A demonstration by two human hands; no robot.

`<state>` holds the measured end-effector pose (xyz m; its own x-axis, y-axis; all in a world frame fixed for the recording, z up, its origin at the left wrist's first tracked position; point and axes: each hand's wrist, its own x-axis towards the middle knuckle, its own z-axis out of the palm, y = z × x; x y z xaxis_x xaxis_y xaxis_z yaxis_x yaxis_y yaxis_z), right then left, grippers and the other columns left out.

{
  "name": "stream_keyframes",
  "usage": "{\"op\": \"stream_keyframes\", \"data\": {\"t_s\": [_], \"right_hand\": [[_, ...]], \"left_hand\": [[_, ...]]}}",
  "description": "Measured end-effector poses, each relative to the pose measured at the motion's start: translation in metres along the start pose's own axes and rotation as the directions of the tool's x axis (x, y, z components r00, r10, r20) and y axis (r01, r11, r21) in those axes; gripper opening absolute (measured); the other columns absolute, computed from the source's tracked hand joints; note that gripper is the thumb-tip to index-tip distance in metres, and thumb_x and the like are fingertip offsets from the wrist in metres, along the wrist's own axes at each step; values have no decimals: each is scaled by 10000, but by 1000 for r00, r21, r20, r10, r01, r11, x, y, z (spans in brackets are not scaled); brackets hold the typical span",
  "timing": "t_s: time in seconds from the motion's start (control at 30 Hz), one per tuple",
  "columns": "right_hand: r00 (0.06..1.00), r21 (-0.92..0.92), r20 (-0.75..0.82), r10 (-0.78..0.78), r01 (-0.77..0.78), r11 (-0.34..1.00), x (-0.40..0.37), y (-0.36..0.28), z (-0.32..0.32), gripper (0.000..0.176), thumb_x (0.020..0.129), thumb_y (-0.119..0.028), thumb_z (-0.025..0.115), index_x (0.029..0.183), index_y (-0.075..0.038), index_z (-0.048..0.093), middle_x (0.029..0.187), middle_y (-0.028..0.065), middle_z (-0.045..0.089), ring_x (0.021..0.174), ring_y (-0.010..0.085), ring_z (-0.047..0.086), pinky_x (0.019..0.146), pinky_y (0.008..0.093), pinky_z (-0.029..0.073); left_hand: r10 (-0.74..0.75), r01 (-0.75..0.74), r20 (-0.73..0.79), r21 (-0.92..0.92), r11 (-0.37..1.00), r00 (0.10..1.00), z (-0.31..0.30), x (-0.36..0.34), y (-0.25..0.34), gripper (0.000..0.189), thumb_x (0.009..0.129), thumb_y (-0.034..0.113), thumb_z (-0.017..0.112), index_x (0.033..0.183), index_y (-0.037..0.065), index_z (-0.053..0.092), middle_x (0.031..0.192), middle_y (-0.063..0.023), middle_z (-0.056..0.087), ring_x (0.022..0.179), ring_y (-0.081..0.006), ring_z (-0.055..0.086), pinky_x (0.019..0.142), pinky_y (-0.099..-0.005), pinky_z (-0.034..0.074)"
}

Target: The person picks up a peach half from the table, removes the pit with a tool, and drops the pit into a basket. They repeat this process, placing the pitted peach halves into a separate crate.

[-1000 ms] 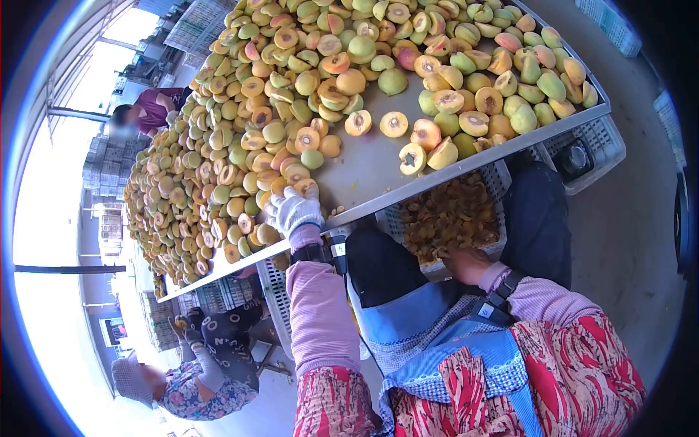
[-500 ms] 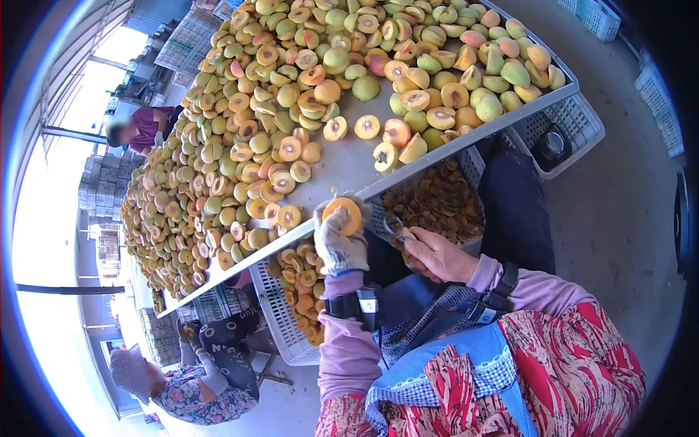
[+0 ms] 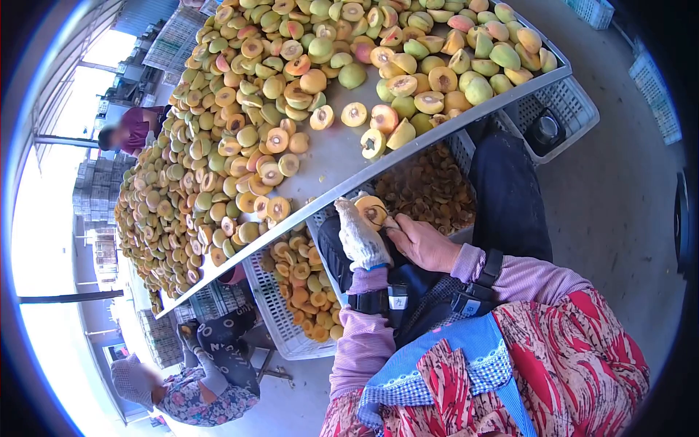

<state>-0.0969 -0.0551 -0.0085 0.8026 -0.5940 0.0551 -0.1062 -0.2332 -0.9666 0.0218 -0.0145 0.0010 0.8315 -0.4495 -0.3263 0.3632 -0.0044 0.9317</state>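
Note:
My left hand [image 3: 360,239], in a whitish work glove, is closed around a halved peach [image 3: 372,210], its cut orange face upward and its centre brownish. Bare and closed, my right hand [image 3: 426,245] grips a small metal pitting tool [image 3: 391,223]. The tool's thin curved end lies against the middle of the peach half; its handle is mostly hidden in my fingers. Both hands are close together over my lap, just below the edge of the metal table [image 3: 331,171], where many cut peach halves [image 3: 277,138] are heaped.
Under the table, one crate [image 3: 271,309] contains yellow peach halves and another holds brown pit pieces [image 3: 429,186]. A white crate [image 3: 579,120] with a dark round object stands right. One person [image 3: 207,386] sits at lower left; another [image 3: 138,130] is across the table.
The peach half has come down and right from the table edge in my left hand. My right hand has moved slightly left and up, bringing the tool onto the fruit.

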Motion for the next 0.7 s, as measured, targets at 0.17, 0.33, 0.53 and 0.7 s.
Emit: {"op": "stream_keyframes", "data": {"t_s": [0.17, 0.33, 0.53, 0.7], "right_hand": [[998, -55, 19, 53, -52, 997, 4, 0, 2, 243, 913, -230, 446, 969, 3, 406, 782, 249, 564, 750, 440, 543, 613, 479, 415], [993, -69, 55, 101, -97, 993, 8, -2, 2, 257, 921, -252, 419, 965, 1, 419, 795, 252, 568, 768, 441, 542, 632, 482, 414], [985, 124, 149, 83, -102, 987, 13, -2, -3, 310, 929, -289, 395, 1053, -10, 452, 805, 201, 599, 758, 405, 572, 673, 454, 430], [702, 221, 550, 453, -645, 731, 24, -25, -25, 324, 925, -293, 397, 1070, -10, 461, 841, 183, 610, 798, 385, 582, 713, 427, 446]], "left_hand": [[118, -120, 22, 114, 986, 993, -5, 7, -15, 420, 936, 345, 388, 1094, -11, 547, 929, -86, 620, 794, -153, 584, 714, -268, 471], [138, -137, -19, 53, 989, 990, -11, 12, -29, 393, 938, 319, 383, 1104, -5, 531, 937, -81, 610, 811, -146, 581, 719, -268, 470], [305, -301, -103, 53, 952, 947, -10, 11, -44, 367, 931, 334, 408, 1078, 22, 532, 925, -68, 589, 785, -144, 568, 694, -258, 470], [128, -127, 0, -117, 985, 992, -34, 24, -73, 361, 918, 351, 440, 1093, 48, 526, 926, -55, 577, 755, -133, 554, 666, -261, 476]]}}
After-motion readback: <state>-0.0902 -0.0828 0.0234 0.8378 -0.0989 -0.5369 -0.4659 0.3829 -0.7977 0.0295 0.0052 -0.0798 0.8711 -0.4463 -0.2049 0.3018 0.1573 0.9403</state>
